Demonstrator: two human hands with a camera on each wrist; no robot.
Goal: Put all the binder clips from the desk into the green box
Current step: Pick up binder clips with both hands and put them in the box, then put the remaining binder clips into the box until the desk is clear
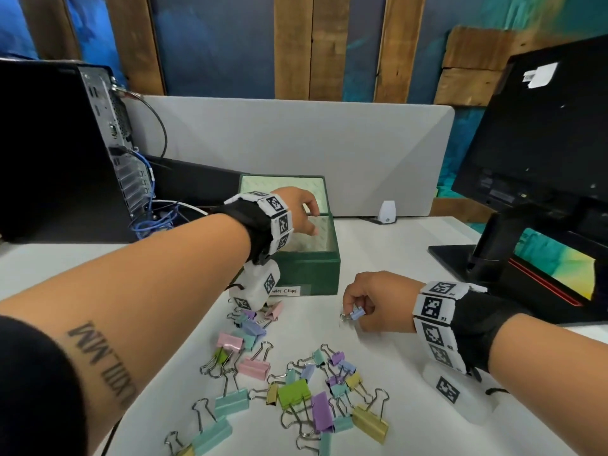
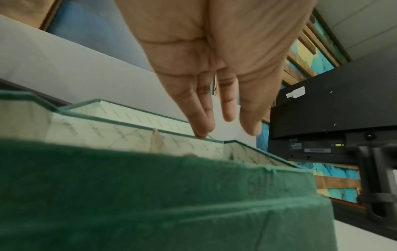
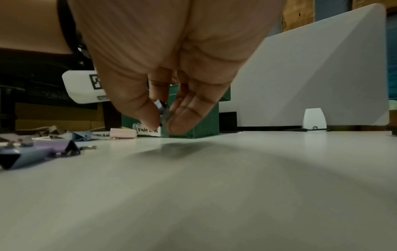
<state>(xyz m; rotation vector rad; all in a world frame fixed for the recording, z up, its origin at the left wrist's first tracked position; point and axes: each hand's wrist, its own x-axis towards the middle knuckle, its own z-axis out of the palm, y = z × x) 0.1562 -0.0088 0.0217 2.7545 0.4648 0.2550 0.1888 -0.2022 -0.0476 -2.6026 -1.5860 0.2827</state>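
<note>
The green box (image 1: 309,268) stands open on the white desk, lid tilted up behind it, with a "Binder Clips" label on its front. My left hand (image 1: 304,212) hovers over the box's opening with straight fingers (image 2: 204,118) and holds nothing. My right hand (image 1: 357,309) is just above the desk to the right of the box and pinches a small blue binder clip (image 1: 356,313) between thumb and fingers; the blue clip (image 3: 161,110) shows between the fingertips in the right wrist view. Several pastel binder clips (image 1: 292,390) lie scattered on the near desk.
A black computer tower (image 1: 59,153) with cables stands at the left, a monitor (image 1: 539,153) on its stand at the right. A grey divider panel (image 1: 296,143) runs behind the box. The desk (image 1: 394,251) between box and monitor base is bare.
</note>
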